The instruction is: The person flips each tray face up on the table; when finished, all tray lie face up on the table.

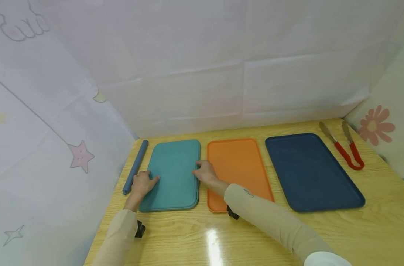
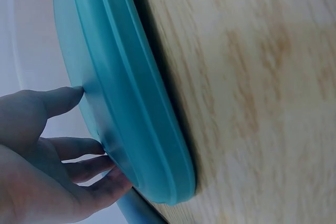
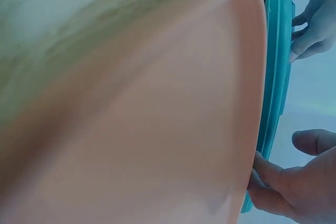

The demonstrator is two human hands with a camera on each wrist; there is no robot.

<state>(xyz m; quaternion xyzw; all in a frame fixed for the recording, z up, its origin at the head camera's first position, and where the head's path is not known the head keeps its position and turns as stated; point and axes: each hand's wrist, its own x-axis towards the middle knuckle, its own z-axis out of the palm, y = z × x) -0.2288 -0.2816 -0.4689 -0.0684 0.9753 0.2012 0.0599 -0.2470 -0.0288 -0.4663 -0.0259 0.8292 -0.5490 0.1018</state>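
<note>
A teal rectangular flat case (image 1: pixel 175 175) with rounded corners and a ridged side lies on the wooden table. At its left edge, my left hand (image 1: pixel 143 183) has the fingers along the side and the thumb reaching over the top. The left wrist view shows those fingertips (image 2: pixel 107 179) against the case's rim. On the opposite edge, my right hand (image 1: pixel 206 173) touches the side with its fingers, in the narrow gap beside the orange tray (image 1: pixel 242 162). In the right wrist view its thumb stands apart from the teal surface. Neither hand lifts the case.
A blue-grey rod (image 1: pixel 135 167) lies left of the case, close to the left hand. Right of the orange tray lies a navy tray (image 1: pixel 313 173), then tongs with red handles (image 1: pixel 346 155). Printed white sheets (image 1: pixel 195 74) stand behind and beside the table (image 1: pixel 175 236).
</note>
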